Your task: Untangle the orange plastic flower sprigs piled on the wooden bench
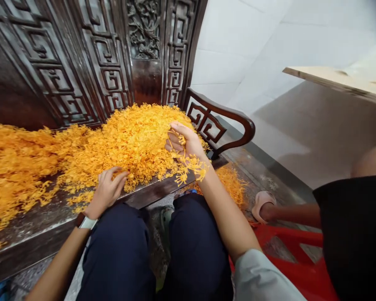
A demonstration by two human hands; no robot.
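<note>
A big heap of small, branched orange sprigs [144, 138], plastic-looking, covers the dark wooden bench seat [156, 190]. My right hand [189, 142] is raised over the right side of the heap with its fingers curled around an orange sprig [196, 165]. The branched ends of that sprig hang down over the palm and wrist. Lower and to the left, my left hand [108, 188] rests at the heap's front edge. Its thumb and forefinger come close together among the sprigs, and what lies between them is too small to make out.
Behind the heap rises a carved wooden backrest [113, 62], with a curved armrest [238, 125] at right. More orange pieces [232, 184] lie on the floor beyond the bench end. A red plastic stool [288, 242] and another person's foot [265, 207] are close at right.
</note>
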